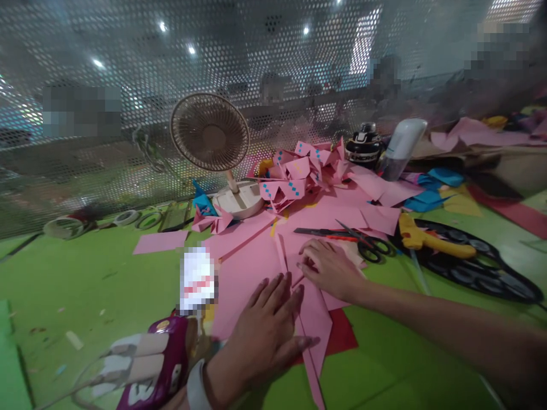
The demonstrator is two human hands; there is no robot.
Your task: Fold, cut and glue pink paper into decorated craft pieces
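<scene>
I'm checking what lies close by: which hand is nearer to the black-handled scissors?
Right. The right hand is at the pink paper, close beside the scissors; the left hand, palm down on the paper, is farther from them.

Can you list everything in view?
Table: one, green, foreground
Mesh screen: one, grey, background
Fan: one, beige, back left
Folded shapes: many, pink, back centre
Paper sheets: several, pink, centre
Paper pieces: several, blue, both sides
Red paper: two, centre and right
Tape rolls: about three, pale, left
Bottle: one, black, back right
Canister: one, white, back right
Scissors: one pair, dark, centre right
Glue gun: one, yellow, right
Oval object: one, black, right
Plug strip: one, purple, lower left
Pixelated item: one, white, left
Left hand: one, bare, lower centre
Right hand: one, bare, centre
</scene>
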